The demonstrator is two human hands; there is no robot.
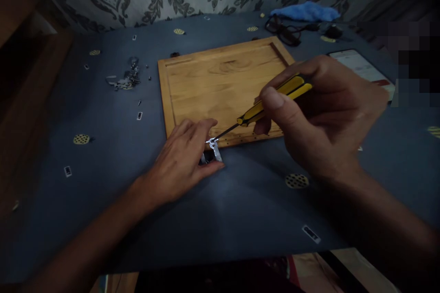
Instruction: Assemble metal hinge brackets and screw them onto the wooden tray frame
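The near tablecloth (pixel 237 224) leaves passage; metal parts (pixel 128 79) obstruct left of the wooden panel (pixel 220 84), a phone (pixel 366 67) right of it.

Small silvery metal fitting (pixel 215 150) — part hidden by person's left hand (pixel 178 155). Pale-screened black phone (pixel 360 64) partly behind right hand (pixel 330 114). Silvery metal heap (pixel 129 81) — pieces too small to tell.

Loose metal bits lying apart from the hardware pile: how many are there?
3 visible: one bit and a second bit just right of the hardware pile, and a third bit nearer the camera, left of the wooden board. More may be hidden in the pile.
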